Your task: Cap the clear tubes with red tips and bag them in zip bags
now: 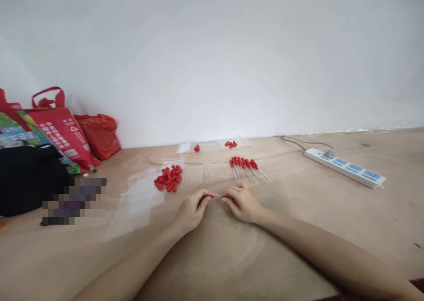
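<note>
My left hand (195, 209) pinches a red rubber dropper bulb (210, 196) between thumb and fingers. From the right, my right hand (244, 203) grips a thin clear dropper tube (217, 195), whose end meets the bulb's mouth; how far it sits inside I cannot tell. A pile of loose red bulbs (169, 177) lies beyond my left hand on clear plastic bags. Straight ahead, bare clear tubes (215, 171) are laid out side by side. Beyond my right hand lie several droppers (247, 167), each a tube with a red bulb on its far end.
Flat clear bags (132, 212) cover the table at left. Against the wall, more bags hold small groups of red bulbs (231, 144). A white power strip (344, 167) with a plugged-in cable lies at right. Red bags (66, 133) and a black cloth item (31, 177) stand at far left.
</note>
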`<state>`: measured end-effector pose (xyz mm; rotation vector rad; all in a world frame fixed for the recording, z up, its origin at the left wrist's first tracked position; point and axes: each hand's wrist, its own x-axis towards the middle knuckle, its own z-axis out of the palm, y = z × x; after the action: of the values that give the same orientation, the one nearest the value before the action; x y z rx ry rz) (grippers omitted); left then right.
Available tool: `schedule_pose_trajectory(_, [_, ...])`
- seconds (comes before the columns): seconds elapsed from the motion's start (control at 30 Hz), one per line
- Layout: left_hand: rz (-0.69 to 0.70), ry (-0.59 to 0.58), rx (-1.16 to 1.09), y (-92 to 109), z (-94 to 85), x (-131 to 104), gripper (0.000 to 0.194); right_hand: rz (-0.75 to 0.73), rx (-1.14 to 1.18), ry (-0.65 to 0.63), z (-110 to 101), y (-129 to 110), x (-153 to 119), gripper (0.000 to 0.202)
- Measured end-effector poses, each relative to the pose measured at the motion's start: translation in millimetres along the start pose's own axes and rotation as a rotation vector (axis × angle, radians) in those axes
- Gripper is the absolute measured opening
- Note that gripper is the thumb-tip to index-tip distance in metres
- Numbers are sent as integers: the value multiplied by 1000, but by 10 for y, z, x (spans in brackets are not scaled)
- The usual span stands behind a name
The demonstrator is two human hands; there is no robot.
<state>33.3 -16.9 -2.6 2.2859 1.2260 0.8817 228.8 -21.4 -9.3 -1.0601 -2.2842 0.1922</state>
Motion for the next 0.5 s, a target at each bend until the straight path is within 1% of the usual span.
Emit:
schedule_pose_trajectory(0.17, [-51,-1,-110,-44,32,-15,19,47,25,47,-3,-2,-3,15])
schedule_pose_trajectory(0.27, [-41,2,-126,-46,33,-16,20,31,21,25,-8,-7,-10,14])
schedule_pose_trajectory(0.4, [-4,-8,-78,-26,31,-15,21,6,25,-1,-12,-10,-18,15])
schedule_pose_trajectory(0.5, [26,0,-47,-13,32,-18,21,-28,35,-46,-33,5,-22,16])
